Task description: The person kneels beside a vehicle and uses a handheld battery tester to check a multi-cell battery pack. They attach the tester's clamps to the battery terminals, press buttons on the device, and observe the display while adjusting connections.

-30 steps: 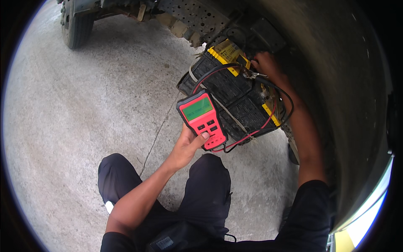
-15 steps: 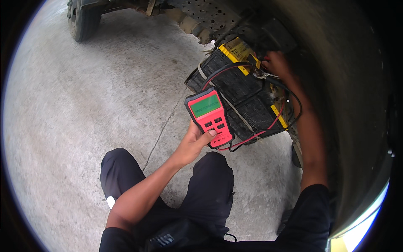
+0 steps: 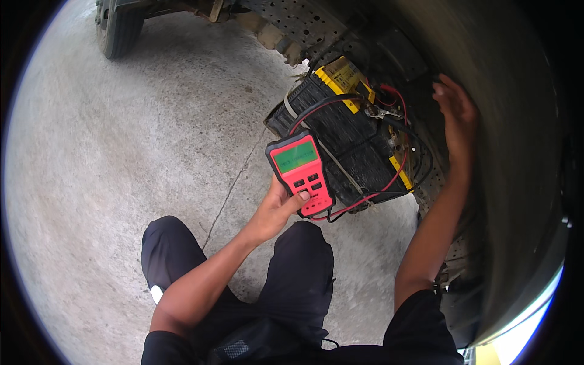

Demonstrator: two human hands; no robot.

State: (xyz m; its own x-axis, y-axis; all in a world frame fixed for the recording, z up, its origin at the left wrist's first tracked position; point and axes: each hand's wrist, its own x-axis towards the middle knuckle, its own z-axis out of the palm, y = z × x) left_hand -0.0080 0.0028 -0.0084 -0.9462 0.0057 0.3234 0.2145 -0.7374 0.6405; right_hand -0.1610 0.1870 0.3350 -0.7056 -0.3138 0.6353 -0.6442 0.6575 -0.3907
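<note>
My left hand (image 3: 277, 210) grips a red and black battery tester (image 3: 302, 173), with the thumb resting near its lower buttons. Its green screen is lit and shows a line of text. A red cable (image 3: 380, 193) and a black one run from the tester to two black vehicle batteries (image 3: 336, 118) with yellow tops. By the far battery's terminal sit a metal clamp (image 3: 378, 112) and a red-handled clip (image 3: 389, 89). Apart from the batteries, on their right, my right hand (image 3: 457, 115) is raised with its fingers spread and nothing in them.
A large dark curved surface (image 3: 511, 121) rises close along the right. Behind the batteries runs a perforated metal frame (image 3: 304, 27). A tyre (image 3: 120, 30) stands at the far left on the concrete floor (image 3: 134, 146). A pale strap (image 3: 342, 163) crosses the batteries.
My right hand has come away from the red clip at the far battery and moved right, its fingers opening. My left hand keeps the tester in nearly the same place.
</note>
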